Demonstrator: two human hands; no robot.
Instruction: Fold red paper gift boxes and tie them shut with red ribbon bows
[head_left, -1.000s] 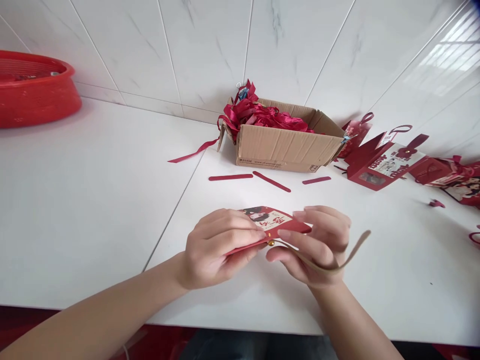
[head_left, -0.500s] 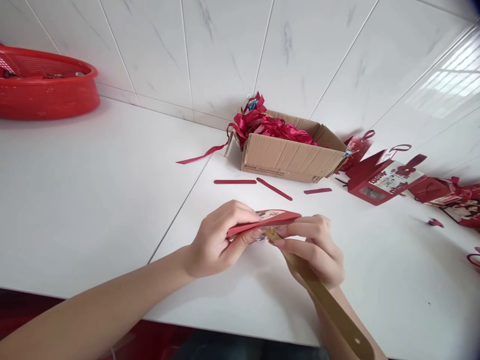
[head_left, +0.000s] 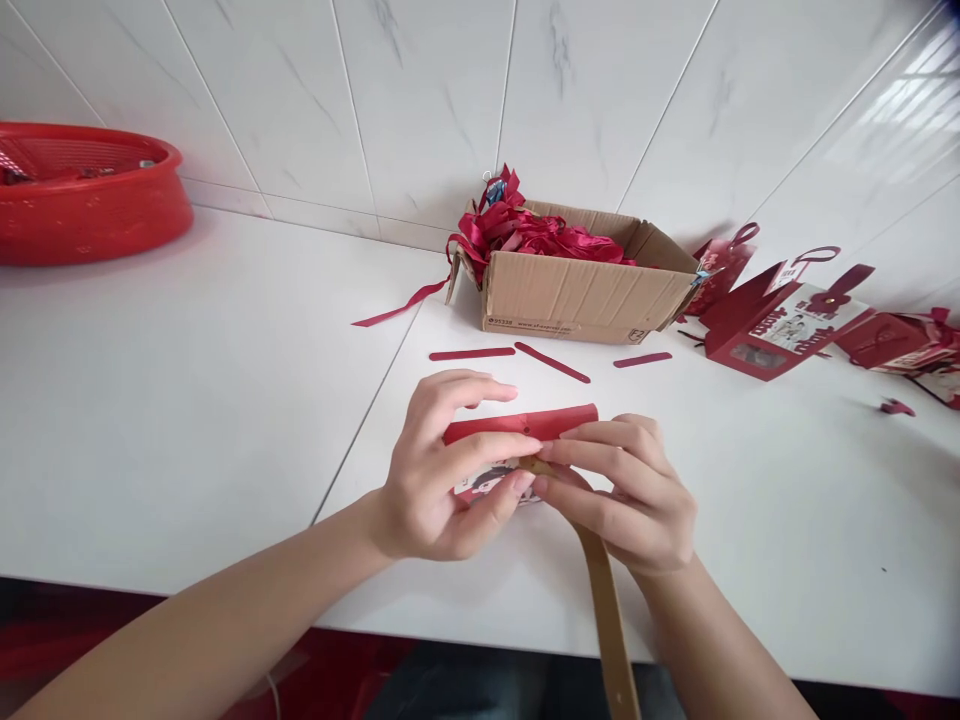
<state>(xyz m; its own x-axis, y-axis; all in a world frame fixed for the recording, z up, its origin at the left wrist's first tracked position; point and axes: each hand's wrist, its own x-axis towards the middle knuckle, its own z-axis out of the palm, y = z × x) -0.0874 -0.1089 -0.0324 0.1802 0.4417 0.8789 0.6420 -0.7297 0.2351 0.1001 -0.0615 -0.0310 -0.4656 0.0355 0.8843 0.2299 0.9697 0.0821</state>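
At the centre of your reach, the red printed card (head_left: 555,423) sits between both hands above the white table (head_left: 247,400); your right hand (head_left: 637,500) has its thumb and fingers closed in a pinch near the upper end of the tan strap (head_left: 602,585), whose tail hangs toward 5 o'clock; your left hand (head_left: 435,478) is half curled, forefinger raised, another finger and the thumb meeting the card beside that end, though how firmly they grip you cannot tell; three red strips (head_left: 553,362) lie around 12 o'clock, just short of the cardboard box (head_left: 585,290) of crimson ribbon (head_left: 559,237); a red basin (head_left: 90,220) stands at 10 o'clock, red gift boxes (head_left: 780,335) at 2 o'clock
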